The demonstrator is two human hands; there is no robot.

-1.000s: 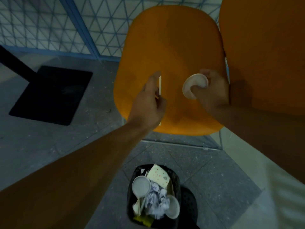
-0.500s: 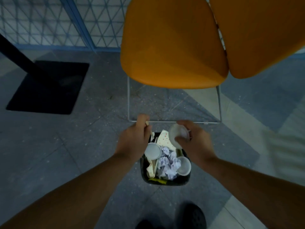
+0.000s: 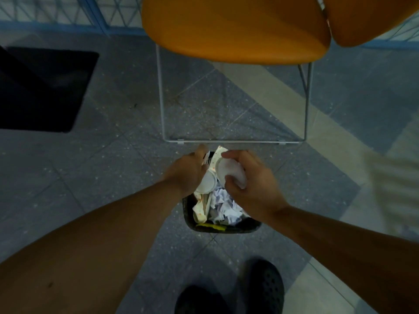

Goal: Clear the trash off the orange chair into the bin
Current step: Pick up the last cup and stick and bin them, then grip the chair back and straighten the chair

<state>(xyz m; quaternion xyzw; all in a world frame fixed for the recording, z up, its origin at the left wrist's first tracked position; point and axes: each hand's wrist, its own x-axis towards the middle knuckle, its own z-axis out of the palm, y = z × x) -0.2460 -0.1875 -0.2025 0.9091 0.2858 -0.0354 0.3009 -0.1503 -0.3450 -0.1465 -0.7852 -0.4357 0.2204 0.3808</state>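
Both hands over bin (image 3: 223, 227): right hand (image 3: 251, 184) fingers grip white cup (image 3: 229, 173); left hand (image 3: 189, 172) grip unclear.

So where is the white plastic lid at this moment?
In the head view, the right hand holds the white lid just above the black bin, close beside the left hand.

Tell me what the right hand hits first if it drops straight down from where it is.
Likely the crumpled white paper heaped in the black bin. The right hand, holding a white cup, is over it, though the height between is unclear.
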